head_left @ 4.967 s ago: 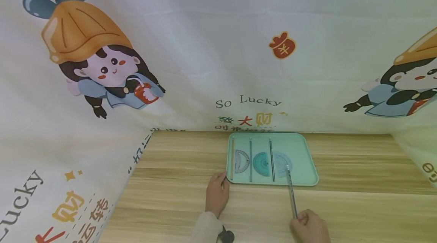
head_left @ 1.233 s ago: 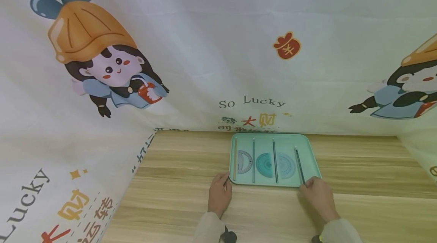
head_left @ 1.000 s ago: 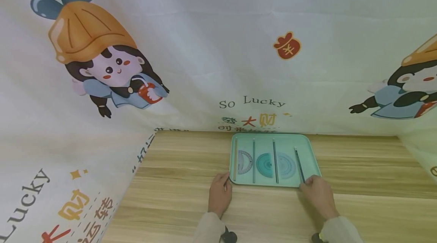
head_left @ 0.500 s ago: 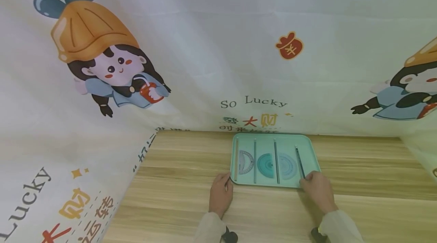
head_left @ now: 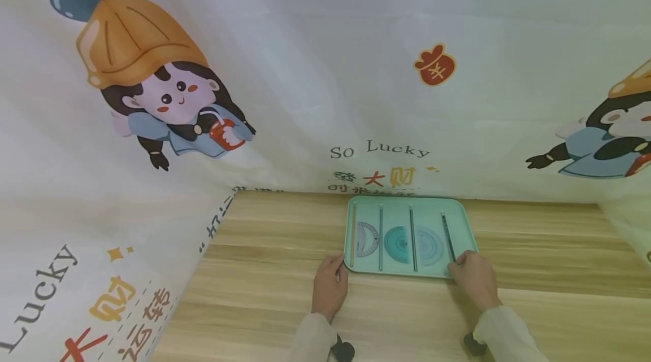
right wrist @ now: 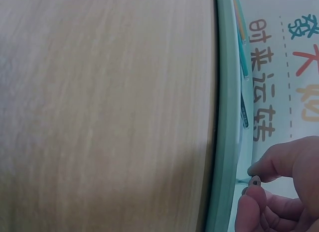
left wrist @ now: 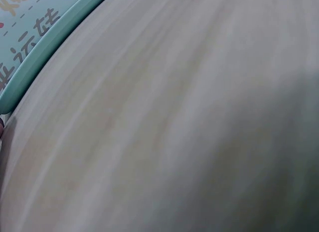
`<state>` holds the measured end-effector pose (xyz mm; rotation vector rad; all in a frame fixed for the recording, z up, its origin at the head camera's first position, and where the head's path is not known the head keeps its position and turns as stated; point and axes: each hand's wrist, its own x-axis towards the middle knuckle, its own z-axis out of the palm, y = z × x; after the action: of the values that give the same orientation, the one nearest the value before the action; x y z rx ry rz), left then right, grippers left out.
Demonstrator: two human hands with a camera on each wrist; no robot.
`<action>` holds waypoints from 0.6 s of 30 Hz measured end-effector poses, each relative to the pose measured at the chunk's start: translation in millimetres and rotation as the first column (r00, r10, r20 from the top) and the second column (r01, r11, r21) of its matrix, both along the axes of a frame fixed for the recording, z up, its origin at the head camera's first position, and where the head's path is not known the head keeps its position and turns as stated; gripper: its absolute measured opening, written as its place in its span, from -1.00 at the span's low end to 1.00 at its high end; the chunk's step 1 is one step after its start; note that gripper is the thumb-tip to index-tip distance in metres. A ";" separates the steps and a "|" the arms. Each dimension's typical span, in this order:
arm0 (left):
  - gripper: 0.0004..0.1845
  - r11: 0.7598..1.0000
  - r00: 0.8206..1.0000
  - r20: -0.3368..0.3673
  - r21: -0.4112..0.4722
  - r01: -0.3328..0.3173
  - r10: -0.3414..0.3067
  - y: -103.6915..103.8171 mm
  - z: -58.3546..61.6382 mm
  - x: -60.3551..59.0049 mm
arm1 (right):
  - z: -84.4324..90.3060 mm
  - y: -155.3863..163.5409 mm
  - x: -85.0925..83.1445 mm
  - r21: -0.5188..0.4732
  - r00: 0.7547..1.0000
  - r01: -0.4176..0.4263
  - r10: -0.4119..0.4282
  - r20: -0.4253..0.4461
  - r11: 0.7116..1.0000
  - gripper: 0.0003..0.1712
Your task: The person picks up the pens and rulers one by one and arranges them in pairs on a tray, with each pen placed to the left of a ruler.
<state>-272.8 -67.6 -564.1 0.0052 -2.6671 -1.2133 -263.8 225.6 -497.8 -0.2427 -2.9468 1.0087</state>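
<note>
Near the back of the table, a mint-green tray [head_left: 461,232] holds pencils and protractors in alternation. From the left lie an orange pencil [head_left: 353,235], a clear greyish protractor [head_left: 375,239], a teal pencil [head_left: 381,238], a teal protractor [head_left: 395,244], a dark pencil [head_left: 413,238] and a pale blue protractor [head_left: 429,245]. My right hand [head_left: 474,276] pinches the near end of another dark pencil [head_left: 448,235], slightly slanted, right of the pale protractor. The right wrist view shows thumb and finger around its tip [right wrist: 255,180]. At the tray's near-left corner, my left hand [head_left: 330,287] grips the rim.
The tray sits on a wood-grain table [head_left: 274,249]. Behind it hangs a white printed cloth [head_left: 305,68], which also encloses the left and right sides. Dark wrist devices [head_left: 343,349] show by both sleeves.
Since five seconds ago, my right hand has carried the dark pencil forward and right, from over the pale protractor onto the tray's right part. Over the last second it barely moves; my left hand stays put.
</note>
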 end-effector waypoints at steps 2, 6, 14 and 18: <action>-0.65 1.000 1.000 0.002 0.001 0.001 -0.001 -0.3 -0.5 -0.6 | -0.9 0.1 -1.0 0.003 1.000 0.000 0.000 0.004 1.000 -0.66; -0.65 1.000 1.000 0.002 0.001 0.002 -0.002 -0.8 -1.5 -1.3 | -2.4 0.0 -3.2 0.004 1.000 -0.007 0.007 0.016 1.000 -0.66; -0.65 1.000 1.000 -0.026 -0.011 0.001 -0.001 -1.0 -1.8 -1.3 | -3.9 0.2 -7.3 0.028 1.000 -0.018 0.017 0.025 0.999 -0.72; -0.65 1.000 1.000 -0.023 -0.011 0.004 -0.004 -0.8 -2.4 -1.5 | -5.7 1.0 -8.7 0.043 1.000 -0.026 0.025 0.012 0.999 -0.77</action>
<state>-274.3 -68.5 -566.5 -0.0155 -2.6553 -1.1929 -272.5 226.5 -503.5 -0.2112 -2.9856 0.9489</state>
